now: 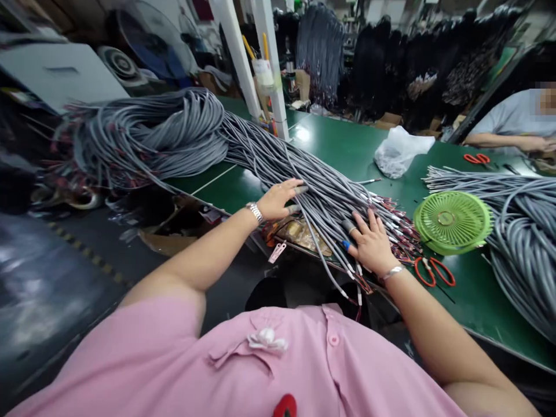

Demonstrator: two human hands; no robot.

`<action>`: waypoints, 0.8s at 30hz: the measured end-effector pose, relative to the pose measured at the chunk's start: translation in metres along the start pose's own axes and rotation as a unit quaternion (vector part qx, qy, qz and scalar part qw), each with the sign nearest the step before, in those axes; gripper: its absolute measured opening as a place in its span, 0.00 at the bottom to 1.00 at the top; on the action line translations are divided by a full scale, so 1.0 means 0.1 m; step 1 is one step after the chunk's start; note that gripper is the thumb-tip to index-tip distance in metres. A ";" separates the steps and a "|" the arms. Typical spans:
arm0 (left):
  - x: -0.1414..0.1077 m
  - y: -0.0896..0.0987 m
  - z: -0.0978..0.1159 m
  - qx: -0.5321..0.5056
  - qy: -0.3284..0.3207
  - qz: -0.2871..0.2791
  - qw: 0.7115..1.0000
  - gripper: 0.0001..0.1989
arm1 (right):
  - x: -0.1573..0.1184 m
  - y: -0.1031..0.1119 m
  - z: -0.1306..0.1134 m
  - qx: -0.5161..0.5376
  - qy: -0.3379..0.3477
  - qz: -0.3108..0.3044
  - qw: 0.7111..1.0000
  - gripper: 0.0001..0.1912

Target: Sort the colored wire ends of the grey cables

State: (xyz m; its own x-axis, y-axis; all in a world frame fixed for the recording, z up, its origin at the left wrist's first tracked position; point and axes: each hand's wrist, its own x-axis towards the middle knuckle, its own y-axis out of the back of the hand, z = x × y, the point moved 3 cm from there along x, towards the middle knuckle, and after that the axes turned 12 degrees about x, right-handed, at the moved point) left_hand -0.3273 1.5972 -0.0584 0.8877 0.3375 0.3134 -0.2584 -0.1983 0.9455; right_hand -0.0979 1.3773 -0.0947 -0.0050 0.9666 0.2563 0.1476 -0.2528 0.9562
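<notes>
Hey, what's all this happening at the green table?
A person in a pink shirt has both bare hands on a long bundle of grey cables. The left hand rests near the middle, the right hand by the ends with reddish wires. A green fan and red-handled scissors lie to the right. Across the table, another person sits before more cables.

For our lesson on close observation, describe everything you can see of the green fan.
The green fan is round, with a cage of slim ribs fanning out from a small central disc, and a deeper rim below. It looks like glossy plastic. It lies nearly flat, face up, on the green table, between the white-tipped grey cables and the red-tipped bundle. Red-handled scissors lie just nearer the wearer. Whether its blades turn is unclear.
</notes>
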 end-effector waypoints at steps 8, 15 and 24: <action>0.84 -0.58 -0.39 0.056 -0.041 -0.006 0.998 0.35 | 0.25 -0.01 0.29 -0.020 0.004 -0.037 0.999 0.28; 1.23 -0.74 -0.49 0.040 -0.039 0.032 0.998 0.34 | 0.52 -0.06 0.70 -0.027 -0.007 -0.039 0.999 0.28; 1.30 -0.47 -0.28 -0.013 0.013 0.008 1.000 0.34 | 0.62 -0.12 0.85 -0.020 -0.016 -0.030 0.999 0.26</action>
State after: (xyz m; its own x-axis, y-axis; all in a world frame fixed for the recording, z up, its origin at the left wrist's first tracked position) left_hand -0.2107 1.6759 -0.0594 0.8729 0.3582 0.3312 -0.2830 -0.1812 0.9419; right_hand -0.0156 1.4438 -0.1022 0.0191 0.9808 0.1939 0.1086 -0.1948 0.9748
